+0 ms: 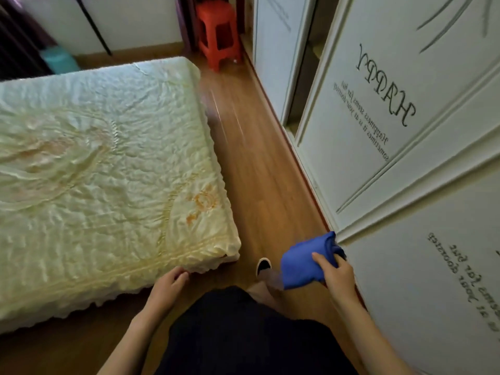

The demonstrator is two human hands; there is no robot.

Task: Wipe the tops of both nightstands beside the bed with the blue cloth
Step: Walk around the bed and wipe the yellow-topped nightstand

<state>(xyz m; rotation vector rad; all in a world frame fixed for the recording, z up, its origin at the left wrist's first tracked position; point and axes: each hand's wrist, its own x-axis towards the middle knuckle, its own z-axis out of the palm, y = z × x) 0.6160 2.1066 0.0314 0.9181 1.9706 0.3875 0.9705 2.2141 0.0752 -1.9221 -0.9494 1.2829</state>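
Note:
My right hand (336,276) grips a crumpled blue cloth (303,262) at the lower right, close to the white wardrobe doors. My left hand (167,286) hangs loosely by the near corner of the bed, fingers curled and holding nothing. The bed (102,171) with its pale yellow-green quilted cover fills the left of the view. No nightstand is in sight. The picture is slightly blurred by motion.
A strip of wooden floor (257,163) runs between the bed and the white wardrobe doors (392,125) on the right. A red plastic stool (217,33) stands at the far end of that strip. A teal object (58,60) sits past the bed at upper left. My foot (263,266) is on the floor.

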